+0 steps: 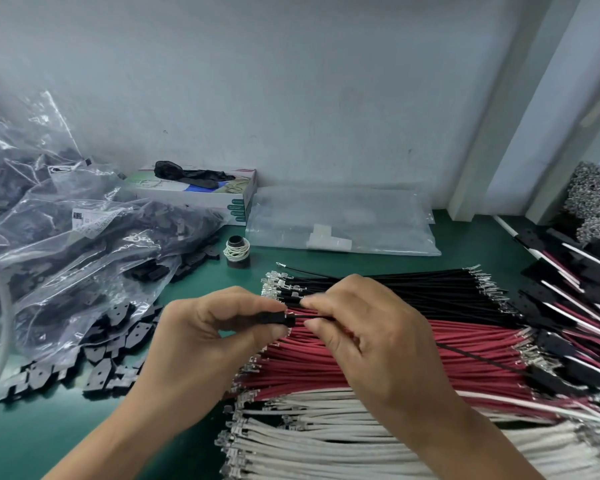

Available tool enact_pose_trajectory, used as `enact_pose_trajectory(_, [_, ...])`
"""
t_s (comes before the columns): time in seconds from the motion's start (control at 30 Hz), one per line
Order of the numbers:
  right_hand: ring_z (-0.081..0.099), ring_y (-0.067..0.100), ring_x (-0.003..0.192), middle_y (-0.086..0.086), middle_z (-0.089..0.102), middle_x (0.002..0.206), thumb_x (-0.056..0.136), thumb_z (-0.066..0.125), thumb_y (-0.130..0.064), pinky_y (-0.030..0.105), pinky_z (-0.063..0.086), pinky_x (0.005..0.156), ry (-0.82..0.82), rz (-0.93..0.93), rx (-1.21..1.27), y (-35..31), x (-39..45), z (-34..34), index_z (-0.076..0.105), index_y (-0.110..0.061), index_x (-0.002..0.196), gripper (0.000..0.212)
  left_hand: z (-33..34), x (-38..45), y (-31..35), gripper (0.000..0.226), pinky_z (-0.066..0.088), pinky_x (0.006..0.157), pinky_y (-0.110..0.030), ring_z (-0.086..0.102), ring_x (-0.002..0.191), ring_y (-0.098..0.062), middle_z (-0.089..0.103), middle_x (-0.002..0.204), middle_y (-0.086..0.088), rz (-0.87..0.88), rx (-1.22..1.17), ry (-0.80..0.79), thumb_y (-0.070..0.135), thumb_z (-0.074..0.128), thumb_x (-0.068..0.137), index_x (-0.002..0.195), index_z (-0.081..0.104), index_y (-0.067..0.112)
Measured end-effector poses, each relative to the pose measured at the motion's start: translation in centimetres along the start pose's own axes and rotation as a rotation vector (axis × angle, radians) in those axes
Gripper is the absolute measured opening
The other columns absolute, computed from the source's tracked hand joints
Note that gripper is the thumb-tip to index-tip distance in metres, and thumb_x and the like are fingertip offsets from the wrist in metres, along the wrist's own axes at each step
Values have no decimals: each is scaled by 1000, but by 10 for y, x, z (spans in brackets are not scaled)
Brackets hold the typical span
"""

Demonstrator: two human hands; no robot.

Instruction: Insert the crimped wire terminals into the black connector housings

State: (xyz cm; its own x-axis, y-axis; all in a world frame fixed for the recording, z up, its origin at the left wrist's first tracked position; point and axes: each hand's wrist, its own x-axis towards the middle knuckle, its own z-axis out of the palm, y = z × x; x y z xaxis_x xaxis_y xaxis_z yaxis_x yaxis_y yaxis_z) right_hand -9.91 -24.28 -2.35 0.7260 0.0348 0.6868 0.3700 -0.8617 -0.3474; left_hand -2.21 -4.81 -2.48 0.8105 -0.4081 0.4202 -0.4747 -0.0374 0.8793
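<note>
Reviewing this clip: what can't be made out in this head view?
- Whether the terminal is seated in the black housing: the left hand fingers cover it.
- The black wire near its front end: hidden under the right hand.
- Right fingertips: motion-blurred.
- Parts in the plastic bags: glare hides them.
- Finished assemblies: cut off by the right edge.

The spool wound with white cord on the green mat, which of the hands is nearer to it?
Left. The left hand is just below the spool; the right hand is farther right.
</note>
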Motion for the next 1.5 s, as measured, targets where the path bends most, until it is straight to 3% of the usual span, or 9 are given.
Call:
enact_pose_trajectory(0.33, [57,16,76,-2,61,85,94,66,-15,34,52,64,6,-81,-98,-4,0,11,71,-10,89,8,-3,-2,1,22,55,68,-14,73,72,-15,78,81,0,42,126,-28,10,86,70,86,84,25])
enact_pose_trajectory(0.53, [57,13,78,-8,63,85,94,70,-22,29,50,61,58,-66,-224,0,6,1,75,-17,90,8,0,-1,0,21,52,64,-11,71,67,-7,78,79,6,-26,128,3,26,84,70,88,82,36])
enact_pose_trajectory(0.6, [55,14,83,-8,64,88,92,74,-20,27,48,64,84,-60,-250,-2,8,-2,75,-17,91,3,0,2,-3,21,56,61,-19,71,65,-13,78,79,5,-68,84,44,31,83,70,90,81,38])
enact_pose_trajectory(0.7, [52,10,81,-11,62,88,90,75,-25,28,49,61,-93,-42,-219,-10,3,2,75,-23,93,3,-4,3,-7,26,61,68,-33,72,71,-27,78,81,-3,-112,-8,91,29,82,70,94,80,40])
enact_pose_trajectory(0.83, [49,1,92,-20,60,95,93,65,-43,24,46,76,-297,131,-141,-12,-4,14,72,-36,110,19,-9,6,-12,26,62,71,-30,73,73,-29,78,83,-5,-138,-65,116,26,83,70,93,81,38])
enact_pose_trajectory(1.03, [55,0,91,-20,60,89,92,70,-34,21,47,76,-258,194,-56,-12,-2,10,75,-32,91,6,-9,8,-14,27,61,72,-23,74,73,-26,79,83,-7,-184,-102,118,26,84,70,95,81,35])
enact_pose_trajectory(1.23, [61,5,83,-17,60,88,97,60,-29,27,52,71,-60,164,58,-11,0,0,74,-24,94,15,-15,10,-8,38,58,65,-22,70,69,-21,78,87,-15,-242,-316,73,38,88,69,102,82,22])
enact_pose_trajectory(1.33, [61,8,81,-14,60,88,97,60,-27,27,52,67,29,130,55,-15,0,-1,74,-21,95,16,-16,10,-6,61,58,64,-24,68,68,-21,77,86,-18,-295,-435,13,53,95,58,101,82,12])
enact_pose_trajectory(1.5, [62,9,81,-10,61,88,97,62,-27,26,53,68,112,104,50,-15,-1,-2,76,-17,97,17,-17,11,-7,67,56,64,-25,63,66,-21,71,78,-14,-349,-542,-18,50,97,55,101,80,4])
